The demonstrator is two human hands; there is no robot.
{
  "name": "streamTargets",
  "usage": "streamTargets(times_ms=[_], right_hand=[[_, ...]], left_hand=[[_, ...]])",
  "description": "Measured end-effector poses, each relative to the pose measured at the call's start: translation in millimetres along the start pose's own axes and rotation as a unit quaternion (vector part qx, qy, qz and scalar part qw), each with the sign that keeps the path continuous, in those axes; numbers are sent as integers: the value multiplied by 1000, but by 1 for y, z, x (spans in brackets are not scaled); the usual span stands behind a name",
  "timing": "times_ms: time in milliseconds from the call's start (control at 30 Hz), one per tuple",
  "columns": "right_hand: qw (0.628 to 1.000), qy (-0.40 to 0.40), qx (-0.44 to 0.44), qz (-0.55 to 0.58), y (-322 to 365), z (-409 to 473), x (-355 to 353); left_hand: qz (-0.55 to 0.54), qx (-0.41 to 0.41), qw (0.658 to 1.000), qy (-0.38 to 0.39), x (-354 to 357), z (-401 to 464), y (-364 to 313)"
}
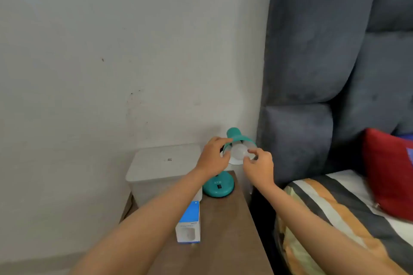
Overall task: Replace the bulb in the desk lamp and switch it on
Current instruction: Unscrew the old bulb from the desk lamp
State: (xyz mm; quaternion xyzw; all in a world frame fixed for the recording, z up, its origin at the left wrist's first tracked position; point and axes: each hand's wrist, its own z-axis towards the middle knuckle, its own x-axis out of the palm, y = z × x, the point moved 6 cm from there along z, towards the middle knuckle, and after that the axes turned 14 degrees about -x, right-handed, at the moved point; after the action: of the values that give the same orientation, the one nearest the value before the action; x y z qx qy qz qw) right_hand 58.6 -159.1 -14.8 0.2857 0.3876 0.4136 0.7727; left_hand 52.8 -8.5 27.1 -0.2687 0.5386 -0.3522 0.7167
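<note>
A teal desk lamp stands at the back of a brown bedside table (pixel 223 230), its round base (pixel 220 186) carrying a black switch. The shade (pixel 237 138) is tilted toward me, showing a white bulb (pixel 239 151) inside. My left hand (pixel 213 158) grips the shade's left rim. My right hand (pixel 259 164) has its fingertips on the bulb's right side. A blue and white bulb box (pixel 188 222) stands upright on the table in front of the lamp, beside my left forearm.
A white lidded plastic box (pixel 165 169) sits left of the lamp against the wall. To the right are a grey padded headboard (pixel 324 62), a striped bed cover (pixel 335 207) and a red pillow (pixel 388 174).
</note>
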Motion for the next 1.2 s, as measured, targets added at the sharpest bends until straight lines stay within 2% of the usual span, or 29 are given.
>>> streamTargets(times_ms=[133, 600, 867, 1033, 1200], right_hand=[[1000, -3, 13, 11, -11, -3, 3], [992, -97, 33, 71, -37, 0, 43], [969, -166, 63, 170, -48, 6, 48], [964, -173, 85, 182, -50, 7, 52], [967, -174, 72, 169, -50, 9, 58]], left_hand=[[19, 3, 1000, -14, 8, 9, 5], [-65, 14, 995, -79, 24, 47, 18], [-79, 33, 993, -79, 28, 51, 20], [-76, 37, 994, -73, 28, 51, 19], [-74, 32, 994, -71, 26, 52, 20]])
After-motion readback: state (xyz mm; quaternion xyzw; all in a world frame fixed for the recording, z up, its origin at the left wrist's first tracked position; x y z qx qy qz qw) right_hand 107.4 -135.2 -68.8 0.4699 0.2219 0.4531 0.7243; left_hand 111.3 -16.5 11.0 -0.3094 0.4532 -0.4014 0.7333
